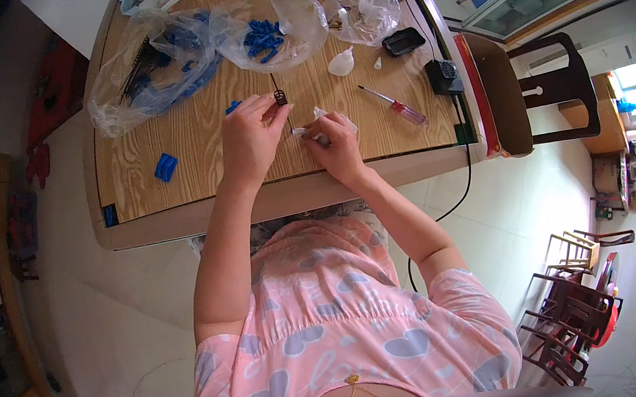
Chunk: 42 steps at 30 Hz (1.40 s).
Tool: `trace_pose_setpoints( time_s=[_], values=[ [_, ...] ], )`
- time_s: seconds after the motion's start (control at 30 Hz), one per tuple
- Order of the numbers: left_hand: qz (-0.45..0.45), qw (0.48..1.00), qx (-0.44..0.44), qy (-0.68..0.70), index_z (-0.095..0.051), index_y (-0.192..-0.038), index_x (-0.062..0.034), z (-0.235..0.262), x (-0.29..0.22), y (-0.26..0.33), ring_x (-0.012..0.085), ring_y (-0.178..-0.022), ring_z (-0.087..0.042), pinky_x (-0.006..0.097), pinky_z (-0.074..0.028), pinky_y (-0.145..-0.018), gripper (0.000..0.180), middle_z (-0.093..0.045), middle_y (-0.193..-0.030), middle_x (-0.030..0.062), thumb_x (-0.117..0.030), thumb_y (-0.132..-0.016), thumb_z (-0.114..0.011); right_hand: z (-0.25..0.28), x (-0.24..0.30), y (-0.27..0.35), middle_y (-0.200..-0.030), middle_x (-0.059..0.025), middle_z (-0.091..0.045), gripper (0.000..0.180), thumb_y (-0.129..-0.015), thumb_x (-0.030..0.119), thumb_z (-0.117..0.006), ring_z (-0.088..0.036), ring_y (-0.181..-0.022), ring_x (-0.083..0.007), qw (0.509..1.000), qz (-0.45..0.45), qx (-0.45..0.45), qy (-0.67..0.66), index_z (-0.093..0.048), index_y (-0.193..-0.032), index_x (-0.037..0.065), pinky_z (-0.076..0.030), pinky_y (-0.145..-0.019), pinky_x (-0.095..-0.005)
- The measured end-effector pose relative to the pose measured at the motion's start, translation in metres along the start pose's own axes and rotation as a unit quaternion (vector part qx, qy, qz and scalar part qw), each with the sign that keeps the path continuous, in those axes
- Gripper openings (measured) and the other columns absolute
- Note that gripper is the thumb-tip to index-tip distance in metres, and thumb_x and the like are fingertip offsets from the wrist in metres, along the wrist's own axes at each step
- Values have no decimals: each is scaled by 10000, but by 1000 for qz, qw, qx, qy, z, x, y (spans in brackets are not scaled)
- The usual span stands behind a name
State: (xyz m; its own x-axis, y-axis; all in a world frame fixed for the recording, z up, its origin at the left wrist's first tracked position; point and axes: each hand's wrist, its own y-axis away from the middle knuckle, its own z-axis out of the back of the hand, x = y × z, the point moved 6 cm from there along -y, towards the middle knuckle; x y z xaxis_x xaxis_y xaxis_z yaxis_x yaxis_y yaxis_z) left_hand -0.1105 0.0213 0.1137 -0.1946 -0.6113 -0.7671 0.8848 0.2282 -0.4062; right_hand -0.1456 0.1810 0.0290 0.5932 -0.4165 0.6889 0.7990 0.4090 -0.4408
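My left hand (251,137) is raised a little over the wooden table, its thumb and fingers pinching a small black openwork piece with a thin dark stem (280,97). Close beside it, my right hand (335,145) is closed around a crumpled white tissue or cloth (321,112). A thin dark rod shows between the two hands, its lower end near my right fingertips; whether it belongs to the black piece I cannot tell. Partly behind my left hand lies a small blue piece (232,107). Another blue piece (166,167) rests further left.
Across the table (198,189) lie clear bags of black strips (135,76), blue parts (263,38) and small brownish parts (366,11). To the right are a screwdriver (406,111), a white squeeze bulb (342,61), a black tray (403,42) and a corded black adapter (443,76).
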Motion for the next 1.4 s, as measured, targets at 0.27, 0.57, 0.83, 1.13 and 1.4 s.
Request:
trace_pose_setpoints(
  time_s=[0.27,0.57,0.83,1.13,1.4],
  values=[
    [0,1000,0,0,-662,-865,30,0,-1,-1,259,-678,-632,338,-493,-615,149,-637,-772,139,-96,-797,-702,7,0,1,-829,-97,-625,151,-714,35,-699,-572,-797,-300,1000,7,-17,-25,-617,-839,54,-447,-721,-385],
    [-13,1000,0,-14,-646,-871,29,0,-1,0,277,-678,-625,347,-493,-619,126,-628,-779,141,-77,-811,-676,9,-10,10,-852,-103,-636,197,-712,45,-729,-607,-815,-268,999,-40,-18,-31,-617,-874,46,-483,-733,-349],
    [-18,999,49,-5,-619,-846,16,-4,-3,2,287,-726,-620,357,-491,-640,83,-616,-776,139,-27,-780,-646,10,-8,9,-858,-105,-636,188,-725,20,-712,-622,-815,-262,998,-45,-23,-36,-627,-891,44,-492,-735,-339],
    [-30,994,95,47,-649,-916,9,-1,-10,0,307,-767,-636,356,-500,-666,141,-639,-828,155,-26,-779,-652,2,-15,-2,-806,-119,-610,173,-694,27,-691,-585,-802,-331,996,-57,-37,-55,-628,-851,66,-465,-714,-405],
    [-22,991,133,0,-662,-967,9,-6,-12,-3,246,-802,-669,322,-514,-703,173,-670,-882,142,-54,-806,-674,-4,-20,-19,-815,-110,-610,169,-700,23,-679,-585,-797,-331,998,-37,4,-58,-632,-855,67,-466,-719,-406]
  ],
)
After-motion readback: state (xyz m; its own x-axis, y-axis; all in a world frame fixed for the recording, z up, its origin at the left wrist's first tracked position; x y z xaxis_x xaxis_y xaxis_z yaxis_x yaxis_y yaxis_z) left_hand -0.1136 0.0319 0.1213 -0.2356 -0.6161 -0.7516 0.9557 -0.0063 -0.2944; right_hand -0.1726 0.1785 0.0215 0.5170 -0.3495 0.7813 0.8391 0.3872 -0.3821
